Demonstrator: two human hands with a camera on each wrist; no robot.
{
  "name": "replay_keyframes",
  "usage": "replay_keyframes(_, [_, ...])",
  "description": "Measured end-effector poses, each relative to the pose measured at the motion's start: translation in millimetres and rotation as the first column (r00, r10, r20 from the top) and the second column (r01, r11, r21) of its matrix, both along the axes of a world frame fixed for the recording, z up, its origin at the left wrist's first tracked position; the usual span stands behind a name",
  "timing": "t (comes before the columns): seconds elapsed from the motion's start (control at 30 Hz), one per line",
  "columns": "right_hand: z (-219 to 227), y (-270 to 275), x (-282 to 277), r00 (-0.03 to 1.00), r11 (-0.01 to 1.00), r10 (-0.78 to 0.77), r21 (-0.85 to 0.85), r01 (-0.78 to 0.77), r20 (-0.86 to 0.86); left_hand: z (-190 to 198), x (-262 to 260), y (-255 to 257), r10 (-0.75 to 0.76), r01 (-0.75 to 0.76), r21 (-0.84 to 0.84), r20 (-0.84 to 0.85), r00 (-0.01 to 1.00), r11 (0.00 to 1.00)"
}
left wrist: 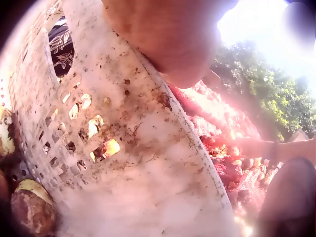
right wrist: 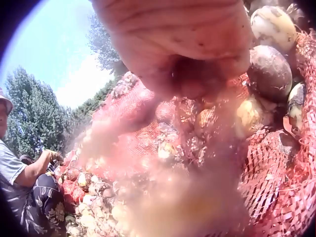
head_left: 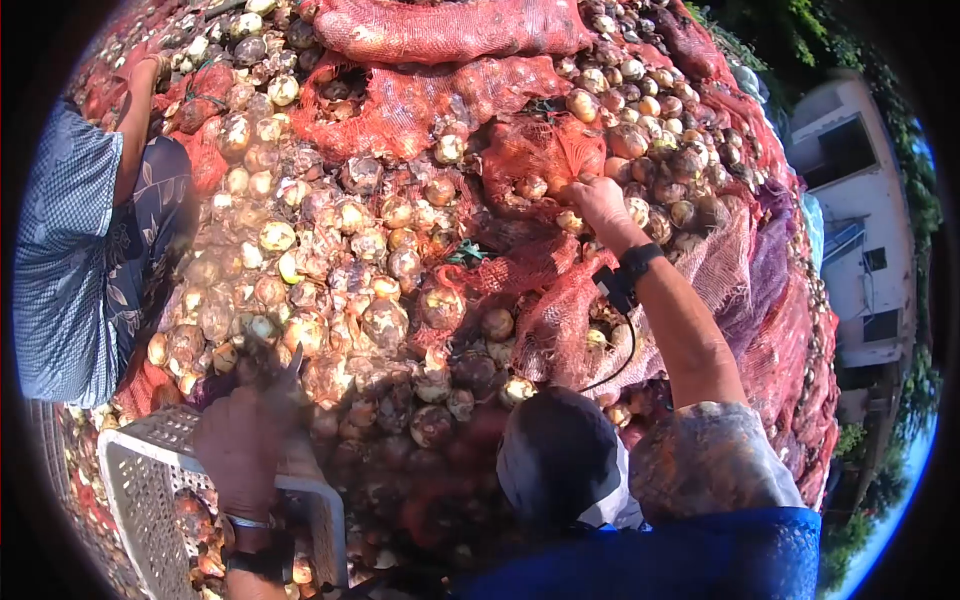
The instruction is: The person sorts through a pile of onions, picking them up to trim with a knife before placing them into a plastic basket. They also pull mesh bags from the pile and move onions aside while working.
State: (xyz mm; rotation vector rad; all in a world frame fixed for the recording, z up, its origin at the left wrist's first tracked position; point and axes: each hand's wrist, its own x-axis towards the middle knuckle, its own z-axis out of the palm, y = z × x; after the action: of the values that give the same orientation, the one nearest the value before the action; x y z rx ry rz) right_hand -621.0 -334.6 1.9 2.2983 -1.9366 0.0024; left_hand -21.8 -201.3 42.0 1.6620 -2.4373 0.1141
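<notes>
Red mesh bag (head_left: 535,150) lies on a heap of onions (head_left: 385,320), and my right hand (head_left: 605,212) pinches its netting at the near right edge, fingers curled. Loose onions sit just left and right of the bag, with a larger red sack (head_left: 450,32) beyond it. Nearer me and well left of the bag, my left hand (head_left: 238,445) is over a pale crate (head_left: 135,500), too blurred for me to tell its grip. Farther left of the bag is another person (head_left: 75,250).
</notes>
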Motion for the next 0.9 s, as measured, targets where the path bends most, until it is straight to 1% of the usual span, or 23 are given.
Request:
replay_keyframes(0.03, [24.7, 10.8, 17.4, 0.850, 0.933, -0.359, 0.155, 0.324, 0.386, -5.6, 2.6, 2.9, 0.042, -0.042, -0.004, 0.010, 0.999, 0.999])
replay_keyframes(0.07, [39.0, 20.3, 43.0, 0.447, 0.745, -0.658, 0.437, 0.504, 0.605, -4.4, 4.6, 16.0, 0.051, -0.052, 0.055, 0.021, 0.998, 0.997])
replay_keyframes(0.1, [38.7, 27.8, 41.0, 0.486, 0.780, -0.620, 0.412, 0.472, 0.616, 2.1, 6.1, 21.2, 0.005, -0.005, 0.028, 0.003, 1.000, 1.000])
replay_keyframes(0.13, [38.7, 33.8, 38.6, 0.524, 0.812, -0.579, 0.385, 0.438, 0.625, 1.7, -0.8, 2.4, -0.047, 0.045, -0.071, -0.033, 0.998, 0.997])
replay_keyframes(0.17, [20.7, 34.3, 31.4, 0.667, 0.894, -0.442, 0.234, 0.382, 0.600, -1.7, 1.5, 1.5, -0.036, 0.036, -0.087, -0.002, 0.999, 0.996])
replay_keyframes(0.2, [18.6, 26.5, 34.9, 0.634, 0.836, -0.545, 0.301, 0.459, 0.548, -3.9, -1.1, 0.3, -0.028, 0.028, -0.103, -0.004, 1.000, 0.994])
replay_keyframes(0.23, [16.7, 18.4, 38.6, 0.594, 0.767, -0.641, 0.365, 0.528, 0.487, -3.3, -1.8, 0.1, -0.013, 0.012, -0.028, -0.013, 1.000, 1.000])
replay_keyframes(0.27, [9.7, 15.1, 41.1, 0.584, 0.763, -0.645, 0.375, 0.526, 0.494, 0.8, 0.3, 0.1, 0.004, -0.004, 0.050, -0.009, 1.000, 0.999])
replay_keyframes(0.33, [0.0, 0.0, 42.7, 0.728, 0.767, -0.635, 0.325, 0.554, 0.258, 6.2, -1.8, -2.7, 0.008, -0.008, 0.043, 0.015, 1.000, 0.999])
replay_keyframes(0.37, [-4.3, -3.6, 43.3, 0.736, 0.763, -0.637, 0.331, 0.556, 0.231, 6.6, -4.3, -3.7, 0.004, -0.005, 0.049, 0.022, 1.000, 0.999])
replay_keyframes(0.4, [-7.3, -5.1, 42.0, 0.754, 0.755, -0.635, 0.343, 0.559, 0.169, 6.1, -5.2, -4.7, -0.001, 0.000, 0.048, 0.022, 1.000, 0.999])
replay_keyframes(0.47, [-6.4, -6.7, 46.4, 0.776, 0.783, -0.606, 0.303, 0.543, 0.174, 6.7, -4.4, -3.6, 0.014, -0.016, 0.093, 0.020, 1.000, 0.996])
replay_keyframes(0.5, [-8.2, -7.1, 46.9, 0.779, 0.784, -0.603, 0.307, 0.539, 0.173, 5.4, -3.5, -2.0, 0.019, -0.021, 0.097, 0.022, 1.000, 0.995])
replay_keyframes(0.57, [-10.6, -9.4, 48.3, 0.757, 0.778, -0.620, 0.288, 0.559, 0.205, 3.9, -1.7, -2.7, -0.023, 0.023, -0.007, -0.011, 1.000, 1.000])
replay_keyframes(0.6, [-8.5, -10.3, 49.5, 0.761, 0.783, -0.614, 0.283, 0.554, 0.209, 4.7, -1.8, -1.8, -0.018, 0.018, -0.014, -0.011, 1.000, 1.000])
replay_keyframes(0.67, [-4.6, -11.8, 47.2, 0.633, 0.699, -0.709, 0.432, 0.570, 0.311, 7.0, -2.9, -2.5, 0.016, -0.015, 0.074, -0.009, 1.000, 0.997])
replay_keyframes(0.7, [-15.1, -12.7, 39.7, 0.638, 0.739, -0.673, 0.362, 0.568, 0.374, 5.6, -4.7, -5.7, -0.043, 0.043, -0.038, -0.008, 0.999, 0.998])
replay_keyframes(0.73, [-14.8, -13.8, 28.5, 0.641, 0.747, -0.665, 0.345, 0.568, 0.383, 5.1, -5.7, -6.2, -0.042, 0.041, -0.056, -0.013, 0.999, 0.998])
replay_keyframes(0.77, [-9.2, -13.6, 16.3, 0.905, 0.933, -0.353, 0.165, 0.321, 0.236, 5.9, -6.0, -5.7, -0.012, 0.012, 0.018, -0.016, 1.000, 1.000])
replay_keyframes(0.8, [0.0, -11.3, 13.3, 1.000, 0.999, 0.008, 0.042, -0.008, 0.007, 6.8, -6.1, -3.8, 0.021, -0.019, 0.090, -0.019, 1.000, 0.996])
replay_keyframes(0.83, [0.3, -6.5, 15.2, 0.993, 0.992, -0.080, 0.104, 0.071, 0.087, 7.2, -6.7, -1.1, 0.038, -0.039, 0.025, 0.032, 0.999, 0.999])
replay_keyframes(0.87, [-0.4, -1.8, 16.2, 0.972, 0.975, -0.174, 0.163, 0.148, 0.157, 6.3, -2.0, -0.7, 0.044, -0.044, 0.003, 0.019, 0.999, 0.999])
replay_keyframes(0.9, [-28.9, 0.3, -2.6, 0.995, 0.991, -0.066, -0.109, 0.074, 0.072, -0.7, 3.0, -1.7, 0.034, -0.034, -0.022, -0.005, 0.999, 0.999])
